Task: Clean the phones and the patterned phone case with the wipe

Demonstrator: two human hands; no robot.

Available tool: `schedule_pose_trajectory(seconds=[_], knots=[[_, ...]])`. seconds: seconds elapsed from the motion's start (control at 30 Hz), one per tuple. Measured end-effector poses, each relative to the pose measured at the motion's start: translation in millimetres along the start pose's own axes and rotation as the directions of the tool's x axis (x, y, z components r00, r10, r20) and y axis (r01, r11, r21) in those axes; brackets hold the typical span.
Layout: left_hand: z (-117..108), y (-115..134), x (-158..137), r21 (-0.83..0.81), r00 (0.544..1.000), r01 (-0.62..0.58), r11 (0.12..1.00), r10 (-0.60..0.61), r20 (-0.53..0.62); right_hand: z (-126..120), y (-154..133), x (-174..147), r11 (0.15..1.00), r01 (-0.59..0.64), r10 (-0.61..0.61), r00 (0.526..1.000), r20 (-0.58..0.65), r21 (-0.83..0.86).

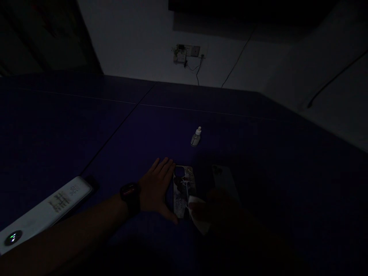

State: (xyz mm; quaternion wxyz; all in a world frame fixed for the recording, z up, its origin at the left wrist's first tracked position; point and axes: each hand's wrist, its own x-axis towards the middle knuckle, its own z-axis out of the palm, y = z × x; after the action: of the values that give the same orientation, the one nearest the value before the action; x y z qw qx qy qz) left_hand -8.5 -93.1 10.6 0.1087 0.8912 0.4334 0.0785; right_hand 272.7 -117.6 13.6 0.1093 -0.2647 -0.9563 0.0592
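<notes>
A patterned phone case (180, 191) with a camera cutout lies flat on the dark blue surface. Along its left edge rests my left hand (156, 188), fingers stretched out and thumb at the lower corner. My right hand (212, 207), mostly lost in shadow, presses a white cloth or tissue (201, 220) against the case's lower right side. Just beyond that hand lies a phone (225, 178), its camera end pointing away from me and its lower part hidden. Farther back stands a small dropper bottle (196, 138) with a white top.
At the lower left lies a long white device (43, 214) with printed text and a lit green indicator. Sockets and a small box (179, 57) with cables are on the back wall (138, 46). The room is very dark.
</notes>
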Motion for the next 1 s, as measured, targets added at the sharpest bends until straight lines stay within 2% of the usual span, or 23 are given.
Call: schedule_pose_trajectory(seconds=[0.07, 0.23, 0.43, 0.6, 0.67, 0.77, 0.83, 0.9, 1.0], knots=[[1, -1, 0, 0.008, 1.0, -0.009, 1.0, 0.009, -0.013, 0, -1, 2, 0.996, 0.083, -0.083, 0.996, 0.006, 0.02], [1, -2, -1, 0.013, 0.999, -0.029, 1.0, 0.029, -0.041, -9, 3, -2, 0.999, -0.026, 0.026, 1.0, 0.014, -0.02], [0, -1, -1, 0.027, 1.0, -0.019, 0.999, 0.02, -0.024, -9, -4, 9, 0.998, 0.061, -0.061, 0.996, 0.067, 0.006], [4, -4, -2, 0.031, 0.998, -0.027, 0.999, 0.029, -0.052, -12, 8, 1, 0.993, -0.105, 0.106, 0.994, 0.007, -0.044], [5, -4, -3, 0.035, 0.998, -0.029, 0.999, 0.03, -0.046, -11, 9, -2, 0.998, -0.051, 0.052, 0.999, 0.002, -0.039], [3, -3, -2, 0.038, 0.999, -0.029, 0.999, 0.03, -0.034, -4, 1, 5, 0.994, 0.1, -0.1, 0.995, -0.011, -0.035], [2, -2, -2, 0.04, 0.999, -0.017, 0.999, 0.018, -0.029, -1, -4, 10, 0.991, 0.114, -0.12, 0.989, -0.081, -0.076], [0, 0, -1, 0.036, 1.0, -0.004, 0.999, 0.004, -0.014, -2, -5, 13, 0.992, 0.072, -0.084, 0.99, -0.114, -0.101], [0, 0, 0, 0.02, 1.0, 0.002, 1.0, -0.002, -0.005, -1, 0, 9, 0.998, -0.02, 0.017, 0.999, -0.036, -0.064]])
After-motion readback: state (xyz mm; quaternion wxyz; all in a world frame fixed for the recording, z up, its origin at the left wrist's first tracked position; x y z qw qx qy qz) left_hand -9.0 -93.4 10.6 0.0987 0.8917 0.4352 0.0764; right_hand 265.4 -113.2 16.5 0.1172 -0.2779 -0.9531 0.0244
